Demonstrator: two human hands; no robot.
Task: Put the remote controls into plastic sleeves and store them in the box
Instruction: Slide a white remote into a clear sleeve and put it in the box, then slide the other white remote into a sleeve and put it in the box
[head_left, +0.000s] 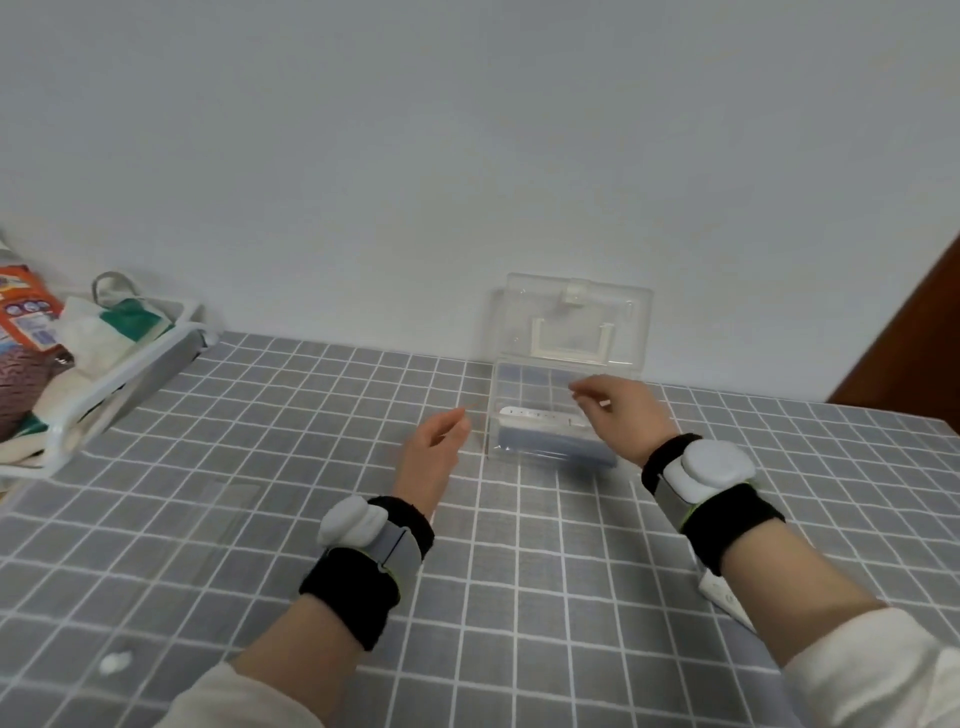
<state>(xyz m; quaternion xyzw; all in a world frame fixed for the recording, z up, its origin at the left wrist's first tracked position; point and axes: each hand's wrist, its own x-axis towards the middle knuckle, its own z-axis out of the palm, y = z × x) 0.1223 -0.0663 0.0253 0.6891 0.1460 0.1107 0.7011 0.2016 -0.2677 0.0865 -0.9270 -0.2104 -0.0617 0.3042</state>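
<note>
A clear plastic box (491, 415) stands on the table near the wall, its lid (571, 322) open and upright. Inside lie a white remote control (540, 415) and a dark blue one (556, 448), blurred behind the clear wall. My right hand (623, 415) hovers over the box with fingers loosely apart and nothing visible in them. Just left of the box, my left hand (436, 447) is empty, fingers stretched toward it. Another white remote (724, 597) lies by my right forearm, mostly hidden by it.
A grey checked cloth (311, 519) covers the table. A white wire rack (119, 374) with packets and cloths stands at the far left. A faint clear sleeve (234, 499) seems to lie on the cloth. A small white blob (115, 662) sits front left. Brown wood (914, 353) borders the right.
</note>
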